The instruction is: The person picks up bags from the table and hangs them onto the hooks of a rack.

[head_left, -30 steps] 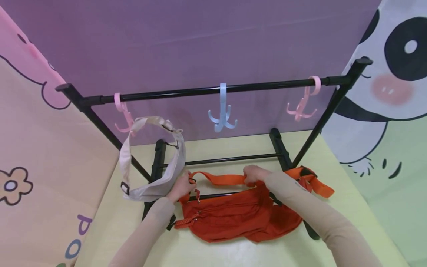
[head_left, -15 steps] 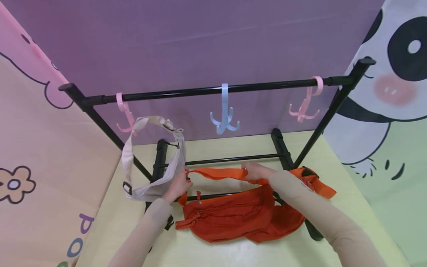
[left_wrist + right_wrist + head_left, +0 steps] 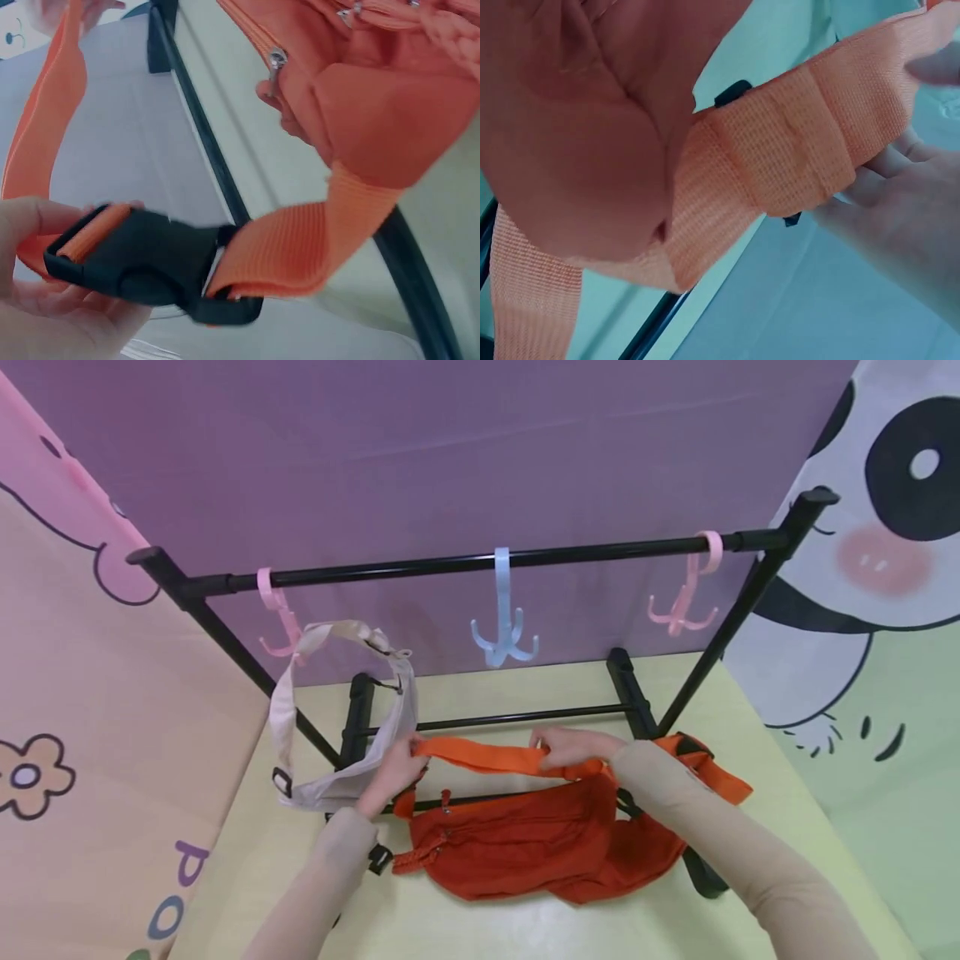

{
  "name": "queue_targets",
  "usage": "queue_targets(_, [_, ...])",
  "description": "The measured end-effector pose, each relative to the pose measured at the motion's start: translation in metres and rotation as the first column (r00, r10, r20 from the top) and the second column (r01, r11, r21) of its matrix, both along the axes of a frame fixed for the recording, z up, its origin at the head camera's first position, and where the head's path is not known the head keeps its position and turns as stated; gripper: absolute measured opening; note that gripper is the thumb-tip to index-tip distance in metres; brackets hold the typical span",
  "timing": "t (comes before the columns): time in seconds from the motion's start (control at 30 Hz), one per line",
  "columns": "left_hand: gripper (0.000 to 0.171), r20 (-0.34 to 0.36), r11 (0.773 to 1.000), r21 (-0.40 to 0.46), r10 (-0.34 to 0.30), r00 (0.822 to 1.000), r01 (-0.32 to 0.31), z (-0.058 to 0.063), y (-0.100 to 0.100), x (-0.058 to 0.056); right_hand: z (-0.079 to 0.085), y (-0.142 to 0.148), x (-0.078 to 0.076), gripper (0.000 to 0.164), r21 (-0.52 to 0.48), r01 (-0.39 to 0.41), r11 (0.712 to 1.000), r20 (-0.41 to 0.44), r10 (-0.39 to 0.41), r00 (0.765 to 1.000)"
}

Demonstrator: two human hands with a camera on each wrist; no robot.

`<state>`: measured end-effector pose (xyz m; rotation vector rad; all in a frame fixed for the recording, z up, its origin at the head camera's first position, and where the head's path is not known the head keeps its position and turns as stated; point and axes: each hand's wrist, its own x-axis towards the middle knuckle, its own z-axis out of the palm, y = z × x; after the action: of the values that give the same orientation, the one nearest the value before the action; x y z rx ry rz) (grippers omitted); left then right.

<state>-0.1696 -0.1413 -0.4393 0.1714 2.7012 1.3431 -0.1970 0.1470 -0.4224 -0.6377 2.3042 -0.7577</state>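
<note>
An orange-red waist bag (image 3: 510, 843) lies over the rack's lower bar on the table. My left hand (image 3: 397, 770) pinches its orange strap (image 3: 480, 755) at the left end, right by the black side-release buckle (image 3: 142, 259), which is fastened in the left wrist view. With thumb and fingers, my right hand (image 3: 573, 747) grips the same strap farther right. In the right wrist view that hand (image 3: 900, 187) holds the webbing (image 3: 795, 142) near a doubled, stitched part. Between the hands the strap runs raised above the bag's body.
A black rack's top bar (image 3: 420, 568) carries a left pink hook (image 3: 281, 618), a blue hook (image 3: 501, 618) and a right pink hook (image 3: 684, 597). From the left one hangs a whitish waist bag (image 3: 382, 752), close beside my left hand. A purple wall (image 3: 450, 460) stands behind.
My left hand has shifted slightly left and up along the strap. My right hand has moved slightly left, and the strap between them is now straighter and flatter. The bag's body stays in place.
</note>
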Motion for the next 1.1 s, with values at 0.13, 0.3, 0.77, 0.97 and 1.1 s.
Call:
queue_targets(0.13, [0.029, 0.034, 0.998, 0.042, 0.035, 0.999, -0.036, 0.008, 0.002, 0.002, 0.001, -0.006, 0.005, 0.039, 0.005, -0.007, 1.0, -0.03, 0.007, 1.0])
queue_targets(0.3, [0.031, -0.01, 0.994, 0.111, 0.016, 1.0, -0.015, 0.02, 0.004, 0.006, 0.001, -0.013, 0.01, 0.039, -0.002, -0.02, 1.0, -0.205, 0.019, 0.979])
queue_targets(0.77, [0.03, -0.136, 0.988, 0.131, -0.067, 0.988, 0.085, 0.057, 0.004, 0.016, 0.036, -0.011, 0.029, 0.047, -0.052, 0.029, 0.998, -0.333, -0.045, 0.942])
queue_targets(0.97, [0.031, -0.143, 0.984, 0.121, -0.117, 0.983, 0.134, 0.069, 0.002, 0.021, 0.053, -0.007, 0.037, 0.04, -0.099, 0.016, 0.995, -0.383, -0.053, 0.922])
queue_targets(1.1, [0.032, -0.15, 0.978, 0.127, -0.147, 0.978, 0.166, 0.075, 0.001, 0.024, 0.063, -0.005, 0.042, 0.04, -0.137, 0.023, 0.99, -0.403, -0.077, 0.912])
